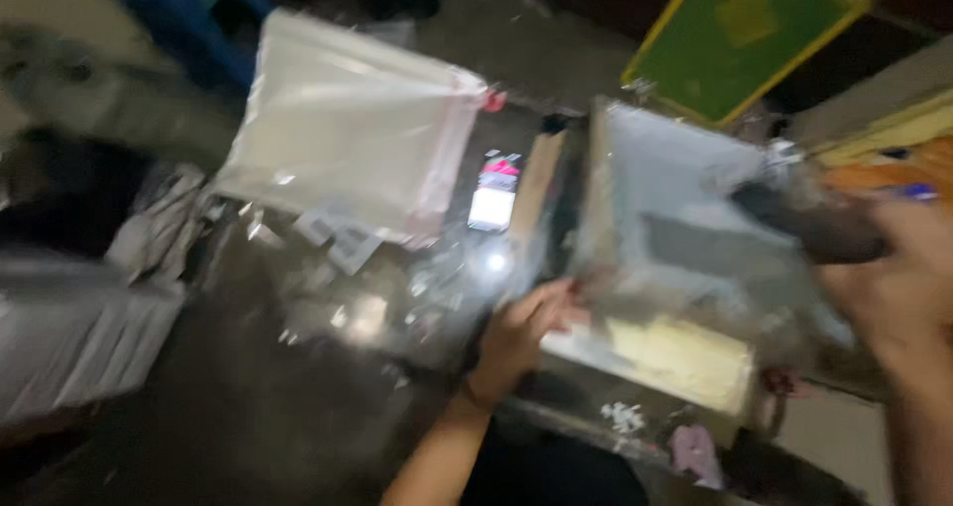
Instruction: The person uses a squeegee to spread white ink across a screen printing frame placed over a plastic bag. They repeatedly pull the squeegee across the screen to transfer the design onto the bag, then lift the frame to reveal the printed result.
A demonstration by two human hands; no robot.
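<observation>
The picture is blurred by motion. My left hand (526,329) grips the lower left edge of a flat grey packet in clear plastic wrap (675,223) that lies tilted on a dark table (258,397). My right hand (888,288) is at the packet's right side, closed around a dark object (809,223) near the packet's upper right. A pale yellow strip (675,357) shows along the packet's lower edge.
A stack of clear plastic bags (347,124) lies at the upper left. A lit phone (494,193) lies between the bags and the packet. A green board with a yellow frame (745,29) is at the upper right. Paper scraps (338,243) litter the table.
</observation>
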